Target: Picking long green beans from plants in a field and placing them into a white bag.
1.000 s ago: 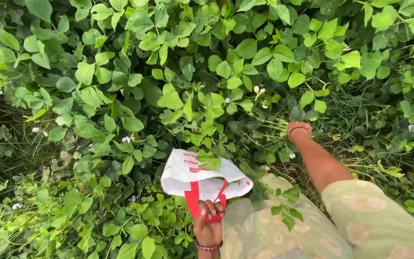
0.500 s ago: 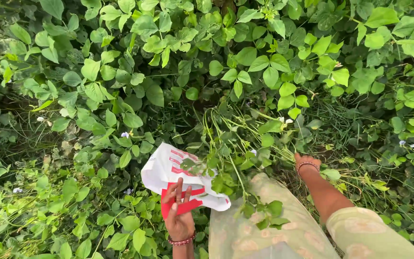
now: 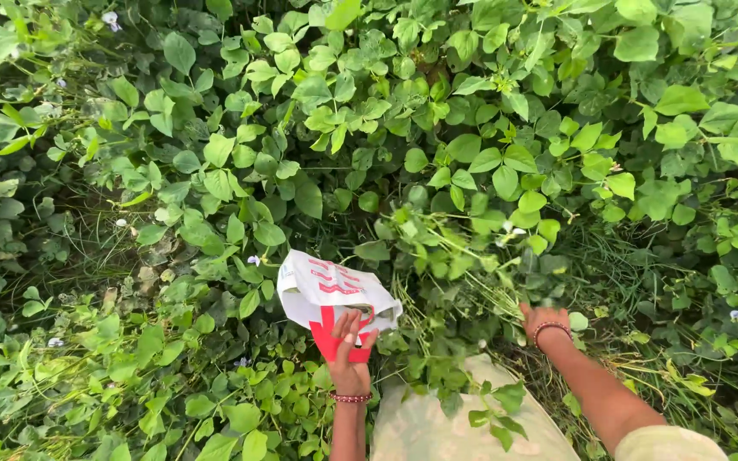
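White and red plastic, crumpled and half open, makes up the bag (image 3: 328, 294) that sits low in the middle of the view, resting on the leaves. The left hand (image 3: 350, 358) grips its red lower edge from below, fingers closed on the plastic with the fingertips spread up over it; a beaded bracelet (image 3: 348, 398) circles that wrist just below the bag.

To the right of the bag, a tangle of thin green stems (image 3: 480, 299) slants down out of the leaves. The right hand (image 3: 542, 320) reaches into the base of those stems, well apart from the bag, with a red bangle (image 3: 550, 328) at its wrist. Its fingers are buried among the stems and leaves, so I cannot tell whether they are closed on anything or loose.

Below the bag and between the two forearms lies pale, patterned cloth (image 3: 437, 427), with a few leafy sprigs lying over it.

All around the bag spreads a dense bed of broad green leaves (image 3: 437, 137). Small pale flowers dot it, one (image 3: 253, 259) just left of the bag.
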